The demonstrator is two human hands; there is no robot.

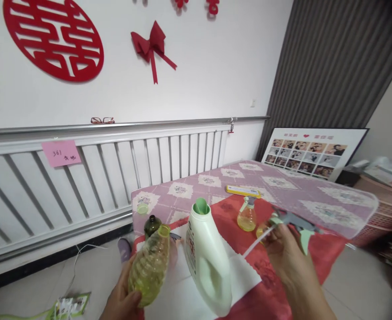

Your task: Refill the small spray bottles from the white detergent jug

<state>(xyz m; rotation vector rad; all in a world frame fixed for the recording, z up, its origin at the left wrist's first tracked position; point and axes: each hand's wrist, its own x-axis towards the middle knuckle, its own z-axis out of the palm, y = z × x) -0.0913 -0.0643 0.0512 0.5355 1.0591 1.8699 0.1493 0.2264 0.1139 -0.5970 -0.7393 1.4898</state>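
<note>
My left hand (125, 289) is wrapped round a yellow-green ribbed bottle (150, 266), tilted, its open neck up. In my right hand (287, 249) is a grey and green spray head (294, 220), with its white dip tube pointing down and left. Between my hands stands a large pale green jug (211, 262) with an open mouth and a green spout inside. A small spray bottle (247, 216) with yellow liquid stands behind, left of my right hand. Behind the ribbed bottle is a dark green bottle (152, 225), partly hidden.
White paper (242, 271) and a red cloth (222, 211) lie on the patterned tablecloth (212, 180). A green cap (143, 208) sits near the left edge, a yellow box (243, 191) at the back. A radiator (116, 164) runs along the wall; a photo board (315, 151) leans at right.
</note>
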